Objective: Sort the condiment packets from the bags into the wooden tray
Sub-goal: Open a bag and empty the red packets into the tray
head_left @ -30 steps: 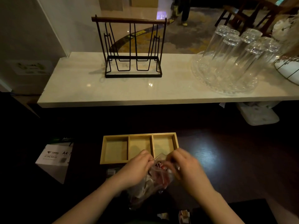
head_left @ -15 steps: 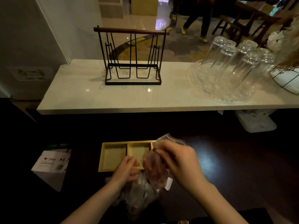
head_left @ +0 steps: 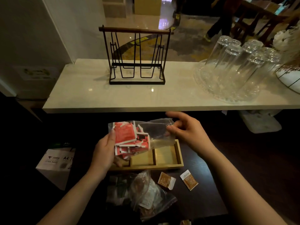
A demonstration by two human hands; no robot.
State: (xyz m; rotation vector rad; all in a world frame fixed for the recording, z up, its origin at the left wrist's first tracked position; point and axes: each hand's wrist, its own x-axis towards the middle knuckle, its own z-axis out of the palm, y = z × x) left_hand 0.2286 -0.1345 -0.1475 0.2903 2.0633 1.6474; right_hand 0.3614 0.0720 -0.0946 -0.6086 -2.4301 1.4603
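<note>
A clear plastic bag [head_left: 155,132] hangs tipped over the wooden tray [head_left: 167,167]. My right hand [head_left: 186,132] pinches the bag's far end. Several red condiment packets [head_left: 129,138] spill from its mouth against my left hand [head_left: 105,150], which cups them above the tray's left compartment. The middle and right compartments show bare wood. Nearer me lie a second clear bag [head_left: 149,192] with brownish packets, a dark bag [head_left: 118,187] and two loose brown packets [head_left: 166,180] [head_left: 189,179].
A white marble shelf [head_left: 146,98] runs behind the tray, carrying a black wire rack [head_left: 136,57] and a glass tray of upturned glasses [head_left: 235,69]. A white paper box [head_left: 56,163] sits left of the tray on the dark table.
The bag of red packets was lifted from the pile, turned on its side over the tray, and the red packets now slide out toward my left hand.
</note>
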